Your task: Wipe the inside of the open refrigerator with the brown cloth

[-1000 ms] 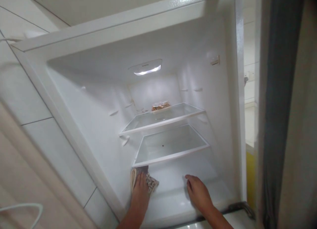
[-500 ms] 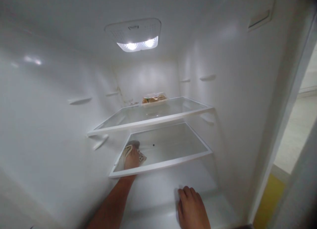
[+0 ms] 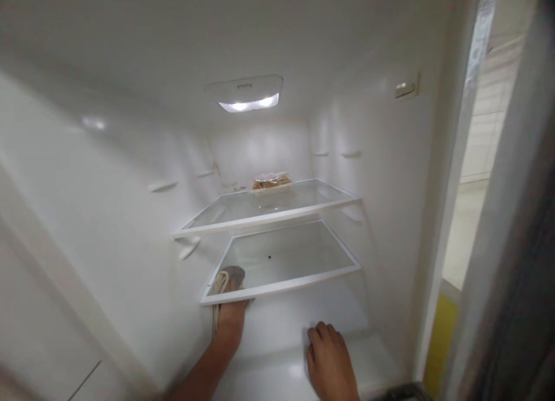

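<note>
My left hand [image 3: 232,317] is closed on a crumpled beige and grey cloth [image 3: 221,281]. It reaches beneath the left front corner of the lower glass shelf [image 3: 290,251], so the fingers and part of the cloth show through the glass. Whether the cloth touches the underside of the glass I cannot tell. Lower right, my right hand [image 3: 330,357] rests palm down on the white fridge floor [image 3: 277,346], fingers side by side and slightly bent, with nothing seen in it.
Above is a second glass shelf [image 3: 277,204], with a clear-wrapped food pack [image 3: 272,181] at its back. A lit lamp [image 3: 249,105] is in the ceiling. Support ribs [image 3: 163,186] stick out of the side walls. The fridge's right edge [image 3: 433,308] borders a yellow surface [image 3: 441,337] outside.
My left hand has drawn the cloth back toward the shelf's front edge. The right hand stays on the floor. The view has shifted, showing more of the room on the right.
</note>
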`<action>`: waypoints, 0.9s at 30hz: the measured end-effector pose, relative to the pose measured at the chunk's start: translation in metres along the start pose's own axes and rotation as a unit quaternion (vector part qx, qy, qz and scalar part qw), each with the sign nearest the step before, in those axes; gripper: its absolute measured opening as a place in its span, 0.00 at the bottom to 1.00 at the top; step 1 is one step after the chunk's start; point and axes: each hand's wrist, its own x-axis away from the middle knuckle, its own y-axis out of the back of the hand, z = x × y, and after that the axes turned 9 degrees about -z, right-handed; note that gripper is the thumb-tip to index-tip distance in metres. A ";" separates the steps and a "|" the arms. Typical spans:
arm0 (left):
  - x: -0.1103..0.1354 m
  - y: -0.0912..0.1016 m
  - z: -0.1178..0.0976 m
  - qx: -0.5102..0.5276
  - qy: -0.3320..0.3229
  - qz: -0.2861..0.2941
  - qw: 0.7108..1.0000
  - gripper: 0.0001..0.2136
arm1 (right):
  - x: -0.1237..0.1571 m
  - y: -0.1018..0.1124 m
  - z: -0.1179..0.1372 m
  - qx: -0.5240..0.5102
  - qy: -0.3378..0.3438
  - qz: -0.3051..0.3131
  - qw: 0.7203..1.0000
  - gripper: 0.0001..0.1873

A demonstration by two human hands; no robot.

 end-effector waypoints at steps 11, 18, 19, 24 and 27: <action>0.123 0.094 -0.001 -0.335 -0.200 0.129 0.912 0.23 | 0.004 0.016 0.004 -0.032 0.002 -0.019 0.999 0.19; 0.078 0.068 -0.015 -0.434 -0.217 0.136 0.864 0.15 | 0.002 0.010 0.002 -0.030 0.000 -0.016 0.999 0.21; 0.069 0.057 -0.012 -0.405 -0.178 0.126 0.888 0.16 | 0.002 0.008 0.002 -0.026 -0.001 -0.013 1.000 0.21; 0.016 0.010 -0.003 -0.095 0.030 0.136 0.986 0.23 | 0.001 0.000 -0.001 -0.014 0.002 -0.014 1.000 0.21; -0.016 -0.004 -0.006 -0.143 0.046 0.147 0.978 0.21 | 0.001 -0.001 -0.001 -0.005 0.002 -0.017 1.000 0.20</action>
